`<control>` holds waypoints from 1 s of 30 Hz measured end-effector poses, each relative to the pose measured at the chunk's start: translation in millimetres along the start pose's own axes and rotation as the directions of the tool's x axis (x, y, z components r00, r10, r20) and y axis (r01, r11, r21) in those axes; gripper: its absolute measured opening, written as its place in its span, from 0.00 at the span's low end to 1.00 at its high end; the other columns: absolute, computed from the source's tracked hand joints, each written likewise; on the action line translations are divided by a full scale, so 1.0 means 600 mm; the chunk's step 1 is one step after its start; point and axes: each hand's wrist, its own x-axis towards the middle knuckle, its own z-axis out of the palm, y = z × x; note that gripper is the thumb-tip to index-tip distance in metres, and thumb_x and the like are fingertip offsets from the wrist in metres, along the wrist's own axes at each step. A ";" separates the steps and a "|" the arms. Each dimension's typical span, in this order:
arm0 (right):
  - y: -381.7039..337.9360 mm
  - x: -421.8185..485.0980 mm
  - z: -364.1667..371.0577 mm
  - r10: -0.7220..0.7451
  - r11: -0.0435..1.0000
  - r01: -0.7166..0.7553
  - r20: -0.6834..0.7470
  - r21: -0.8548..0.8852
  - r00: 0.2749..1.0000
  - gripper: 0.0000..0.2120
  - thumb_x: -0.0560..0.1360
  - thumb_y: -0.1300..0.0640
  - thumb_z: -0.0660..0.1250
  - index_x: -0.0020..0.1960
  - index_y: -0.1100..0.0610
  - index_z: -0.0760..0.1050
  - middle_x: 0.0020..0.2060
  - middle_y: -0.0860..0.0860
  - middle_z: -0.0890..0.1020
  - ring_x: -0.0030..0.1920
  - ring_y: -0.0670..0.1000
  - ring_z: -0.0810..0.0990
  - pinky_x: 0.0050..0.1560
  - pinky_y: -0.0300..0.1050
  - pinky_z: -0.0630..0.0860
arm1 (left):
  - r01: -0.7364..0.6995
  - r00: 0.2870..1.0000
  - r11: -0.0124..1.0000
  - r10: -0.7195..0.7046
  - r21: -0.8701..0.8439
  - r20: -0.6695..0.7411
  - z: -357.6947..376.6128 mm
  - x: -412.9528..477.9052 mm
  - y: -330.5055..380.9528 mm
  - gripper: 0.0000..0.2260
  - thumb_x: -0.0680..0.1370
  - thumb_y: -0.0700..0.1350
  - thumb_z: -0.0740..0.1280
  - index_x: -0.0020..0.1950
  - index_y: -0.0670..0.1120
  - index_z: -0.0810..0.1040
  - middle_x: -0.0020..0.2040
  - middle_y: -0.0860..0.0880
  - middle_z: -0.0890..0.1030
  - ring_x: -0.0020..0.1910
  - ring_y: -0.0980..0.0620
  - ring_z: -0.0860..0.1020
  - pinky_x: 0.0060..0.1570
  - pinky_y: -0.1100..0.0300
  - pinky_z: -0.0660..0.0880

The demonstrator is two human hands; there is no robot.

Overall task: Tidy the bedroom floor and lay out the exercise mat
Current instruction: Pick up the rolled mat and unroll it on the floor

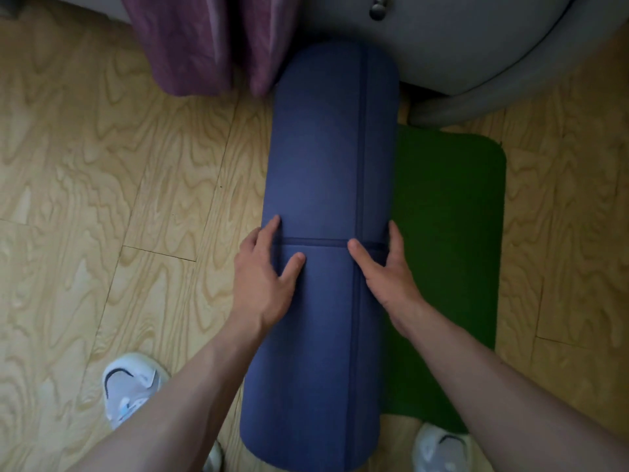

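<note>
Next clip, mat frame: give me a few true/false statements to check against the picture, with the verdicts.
1. The left hand and the right hand both rest on the blue mat. True.
2. The blue mat is spread out flat. False: it is rolled into a thick cylinder lying on the floor.
3. A green mat lies flat to the right of the roll and reaches under it. True.
4. The floor is grey carpet. False: it is light wood-grain boards.
5. The person is barefoot. False: a white shoe shows at the lower left and another at the lower right.
</note>
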 end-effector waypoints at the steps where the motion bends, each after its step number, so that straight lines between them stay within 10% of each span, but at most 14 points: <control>1: 0.001 -0.002 0.004 -0.005 1.000 0.005 0.002 -0.019 1.000 0.45 0.73 0.36 0.70 0.80 0.36 0.46 0.81 0.45 0.59 0.79 0.51 0.62 0.78 0.56 0.61 | -0.007 1.000 0.999 0.008 0.035 -0.009 -0.002 -0.007 0.003 0.29 0.79 0.48 0.70 0.79 0.49 0.65 0.76 0.43 0.69 0.75 0.44 0.67 0.77 0.49 0.61; 17: -0.066 -0.109 0.179 -0.260 0.756 0.403 0.328 -0.516 0.908 0.32 0.77 0.40 0.65 0.78 0.41 0.59 0.80 0.45 0.61 0.80 0.51 0.55 0.79 0.59 0.54 | 0.126 0.961 0.939 -0.035 0.321 -0.275 -0.080 -0.117 -0.072 0.45 0.66 0.60 0.76 0.79 0.49 0.64 0.79 0.43 0.64 0.76 0.41 0.65 0.73 0.42 0.65; 25: -0.145 -0.149 0.379 -0.278 0.878 0.454 0.616 -0.148 0.737 0.27 0.77 0.45 0.66 0.75 0.43 0.66 0.74 0.40 0.69 0.73 0.38 0.64 0.70 0.39 0.62 | 0.231 0.972 0.840 -0.179 0.492 -0.151 -0.150 -0.135 -0.169 0.56 0.63 0.71 0.72 0.80 0.59 0.41 0.83 0.47 0.42 0.82 0.42 0.44 0.78 0.40 0.51; 30: -0.174 -0.115 0.392 -0.574 0.552 0.576 0.227 -0.603 0.787 0.23 0.78 0.54 0.66 0.72 0.51 0.70 0.76 0.54 0.68 0.77 0.55 0.63 0.76 0.55 0.62 | 0.304 0.948 0.807 -0.206 0.507 -0.241 -0.224 -0.121 -0.235 0.52 0.68 0.68 0.70 0.81 0.57 0.41 0.83 0.45 0.48 0.80 0.42 0.54 0.74 0.46 0.60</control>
